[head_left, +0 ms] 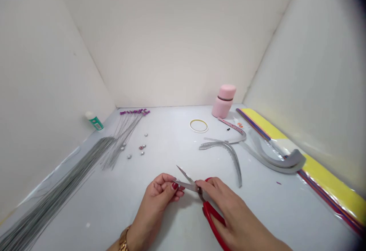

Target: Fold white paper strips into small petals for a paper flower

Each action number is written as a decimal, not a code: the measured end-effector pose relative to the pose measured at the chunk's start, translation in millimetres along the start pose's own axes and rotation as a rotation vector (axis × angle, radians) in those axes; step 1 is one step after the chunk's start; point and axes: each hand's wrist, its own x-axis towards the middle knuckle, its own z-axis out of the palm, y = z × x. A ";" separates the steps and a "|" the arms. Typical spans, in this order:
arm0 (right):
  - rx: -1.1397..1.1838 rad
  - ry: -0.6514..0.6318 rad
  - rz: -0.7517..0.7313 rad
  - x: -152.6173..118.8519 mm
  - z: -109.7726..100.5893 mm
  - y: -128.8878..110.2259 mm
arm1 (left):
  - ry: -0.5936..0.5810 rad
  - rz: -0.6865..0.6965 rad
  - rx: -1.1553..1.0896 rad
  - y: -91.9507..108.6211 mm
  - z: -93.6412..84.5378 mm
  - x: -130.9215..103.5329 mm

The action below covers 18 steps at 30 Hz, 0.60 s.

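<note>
In the head view, the right hand (233,209) is wrapped around the red handles of the scissors (199,190), which point away to its left with the two blades spread apart. The left hand (157,195) has its thumb and finger close together at the tip of the lower blade; I cannot tell if they pinch something tiny. A gold band (124,239) goes around the left wrist. Past the left hand, to its left, small shiny silver bits (129,156) lie on the white table (171,148). Farther left of that hand is a big bunch of gray wires (74,178), with purple-tipped stems (136,112) beyond it and a green and white glue stick (95,121) by the wall. Past the right hand are curved gray strips (236,161), a thin tape ring (199,131) and, farther back, a pink bottle (221,107). Well to the right of the right hand, bright yellow sheets (328,178) lie in shiny clear wrap.
</note>
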 end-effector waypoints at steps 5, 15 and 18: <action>-0.018 -0.033 0.018 -0.1 2.2 -5.6 | -0.029 0.022 0.016 -1.0 0.8 -0.5; 0.003 -0.049 -0.008 -0.7 6.1 -6.6 | -0.084 0.041 0.011 -1.2 2.8 -1.9; 0.004 -0.049 -0.008 -0.1 6.2 -5.8 | -0.099 0.050 0.004 -3.1 1.5 -1.0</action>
